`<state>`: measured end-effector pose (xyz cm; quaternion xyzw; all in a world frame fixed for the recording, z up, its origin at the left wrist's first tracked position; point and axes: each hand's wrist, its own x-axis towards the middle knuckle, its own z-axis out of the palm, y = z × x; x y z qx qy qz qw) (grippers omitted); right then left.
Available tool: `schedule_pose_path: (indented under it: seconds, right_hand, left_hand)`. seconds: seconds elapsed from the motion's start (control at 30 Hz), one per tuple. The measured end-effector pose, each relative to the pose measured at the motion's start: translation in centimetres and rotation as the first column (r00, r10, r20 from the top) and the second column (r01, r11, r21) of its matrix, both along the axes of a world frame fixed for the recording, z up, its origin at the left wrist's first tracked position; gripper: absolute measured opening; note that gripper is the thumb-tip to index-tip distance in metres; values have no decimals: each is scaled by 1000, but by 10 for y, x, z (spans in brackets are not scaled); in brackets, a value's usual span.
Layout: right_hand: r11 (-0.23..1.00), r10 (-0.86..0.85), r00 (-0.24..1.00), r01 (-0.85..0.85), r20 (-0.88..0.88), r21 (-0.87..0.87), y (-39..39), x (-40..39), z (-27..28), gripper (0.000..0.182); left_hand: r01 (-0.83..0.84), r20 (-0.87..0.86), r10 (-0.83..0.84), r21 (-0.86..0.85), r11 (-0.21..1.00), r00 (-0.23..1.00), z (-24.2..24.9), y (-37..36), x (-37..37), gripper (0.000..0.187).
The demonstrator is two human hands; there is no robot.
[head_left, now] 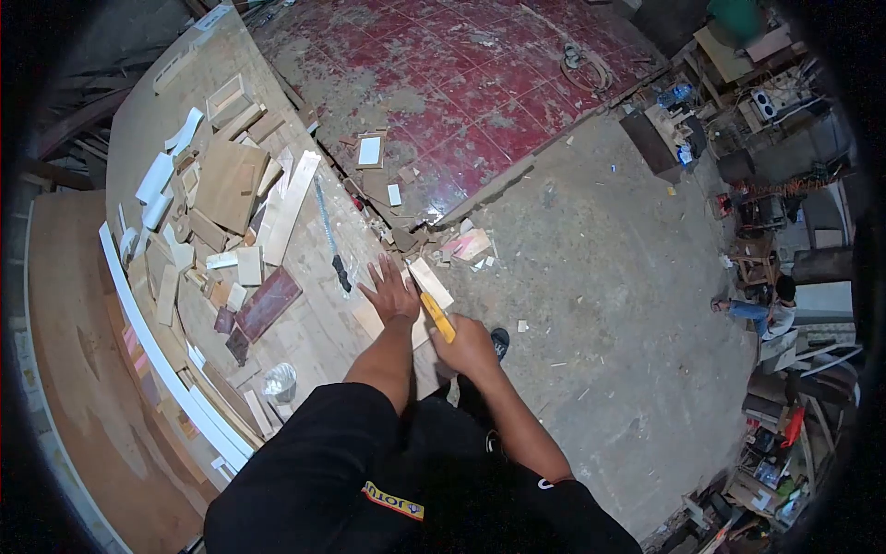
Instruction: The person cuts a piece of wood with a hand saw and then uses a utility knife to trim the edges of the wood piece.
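Observation:
My left hand (392, 294) presses down flat near the workbench's right edge, its fingers spread over a pale wooden board (367, 320). In my right hand (468, 346) is a yellow-handled tool (437, 317), my fingers wrapped round its lower end; its working end is hard to make out. Just beyond the tool, a pale wood block (431, 282) juts past the bench edge. Left of my left hand lies a long thin tool with a black handle (341, 273).
Wood offcuts (226, 185) and a dark red board (269, 304) are heaped on the workbench (309, 337). A clear plastic cup (279, 379) stands near my left arm. Scraps litter the concrete floor (591, 314). At the far right a person (775, 314) sits among clutter.

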<state>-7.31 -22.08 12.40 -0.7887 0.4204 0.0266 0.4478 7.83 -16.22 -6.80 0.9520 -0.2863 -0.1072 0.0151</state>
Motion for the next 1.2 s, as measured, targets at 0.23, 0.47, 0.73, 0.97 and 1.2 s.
schedule_pose_path:
  seconds: [0.23,0.47,0.73,0.97,1.2]
  right_hand:
    - [999,-36,999,35,38,30,17,-51,4,37]
    - [998,-17,1000,17,1,54,40,-107,9,37]
    - [995,-25,999,27,-25,98,67,-122,12,31]
    - [995,-17,1000,16,6,95,66,-126,6,33]
    - [997,9,1000,-10,8,83,60,-117,9,33]
  left_hand:
    - [131,-76,-149,-211,969,986,0,27,-39,73]
    - [-114,-106,109,-42,993,988,18,63,-108,91]
    - [-301,-102,306,65,951,947,18,57,-119,90]
    - [-374,-86,395,192,907,915,26,34,-120,84]
    - [-355,-61,366,141,924,929,7,32,-113,76]
